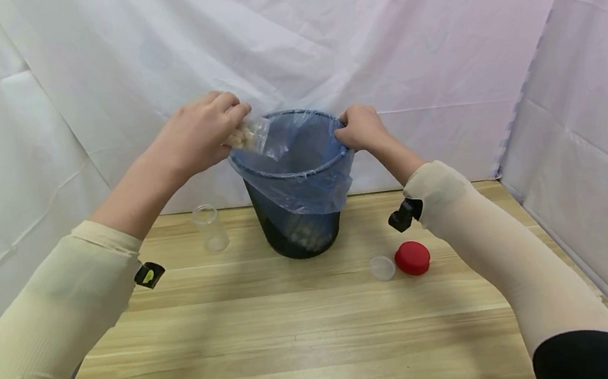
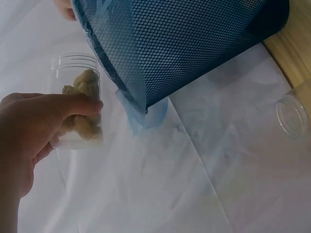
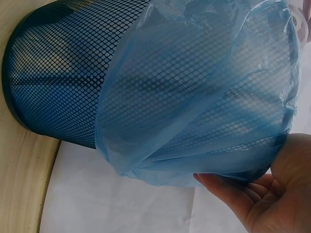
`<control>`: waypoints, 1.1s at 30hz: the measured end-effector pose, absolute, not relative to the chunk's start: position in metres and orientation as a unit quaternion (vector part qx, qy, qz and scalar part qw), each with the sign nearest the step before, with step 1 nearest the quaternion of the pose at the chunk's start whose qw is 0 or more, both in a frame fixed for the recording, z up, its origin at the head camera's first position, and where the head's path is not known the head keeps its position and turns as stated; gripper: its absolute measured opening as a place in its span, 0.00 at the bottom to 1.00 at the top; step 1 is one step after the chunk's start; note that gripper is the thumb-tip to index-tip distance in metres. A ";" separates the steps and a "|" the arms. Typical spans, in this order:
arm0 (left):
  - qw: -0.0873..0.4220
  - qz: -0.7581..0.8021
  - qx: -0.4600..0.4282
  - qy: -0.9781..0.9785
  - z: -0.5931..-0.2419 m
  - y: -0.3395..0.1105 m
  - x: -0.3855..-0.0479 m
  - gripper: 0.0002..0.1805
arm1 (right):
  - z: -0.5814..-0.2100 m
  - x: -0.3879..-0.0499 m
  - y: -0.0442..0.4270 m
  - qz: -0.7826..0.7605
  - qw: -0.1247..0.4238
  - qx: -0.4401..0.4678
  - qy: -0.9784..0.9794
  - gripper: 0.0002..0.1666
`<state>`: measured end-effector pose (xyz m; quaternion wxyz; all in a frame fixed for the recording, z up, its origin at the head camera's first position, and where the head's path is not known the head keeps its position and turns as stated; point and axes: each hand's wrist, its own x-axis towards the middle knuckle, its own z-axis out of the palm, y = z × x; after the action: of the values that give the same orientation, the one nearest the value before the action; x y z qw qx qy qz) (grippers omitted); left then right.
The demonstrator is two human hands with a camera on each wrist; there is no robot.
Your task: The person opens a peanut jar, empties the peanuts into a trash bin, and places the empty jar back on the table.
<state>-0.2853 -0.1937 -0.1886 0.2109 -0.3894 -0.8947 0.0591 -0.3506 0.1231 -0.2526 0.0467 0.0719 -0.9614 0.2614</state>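
Observation:
My left hand [image 1: 204, 132] grips a clear plastic jar [image 2: 75, 63] with several peanuts [image 2: 83, 127] inside. In the head view the jar is tilted, its mouth over the left rim of a dark mesh trash can [image 1: 292, 232]. A blue plastic bag [image 1: 310, 192] lines the can and folds down over its rim. On the far right, my right hand [image 1: 362, 127] holds the rim through the bag, thumb on the outside in the right wrist view. Some pale contents show dimly through the mesh near the can's bottom; their kind is hard to tell.
A second clear jar [image 1: 211, 230], without a lid, stands on the wooden table [image 1: 295, 344] left of the can. Right of the can lie a red lid [image 1: 412, 258] and a small translucent disc [image 1: 381, 267]. White cloth [image 1: 404, 29] hangs behind and at both sides.

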 end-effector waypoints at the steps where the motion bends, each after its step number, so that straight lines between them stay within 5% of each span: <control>1: 0.213 0.061 -0.390 -0.894 -0.189 -0.193 -0.286 0.33 | -0.253 -0.351 0.123 0.261 0.047 0.072 -0.962 0.27; 33: 0.246 0.161 -0.417 -0.860 -0.187 -0.186 -0.290 0.28 | -0.252 -0.348 0.122 0.266 0.045 0.077 -0.960 0.27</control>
<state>-0.2896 -0.1864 -0.1867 0.2455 -0.4170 -0.8603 0.1607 -0.3485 0.1218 -0.2517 0.0445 0.0773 -0.9598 0.2660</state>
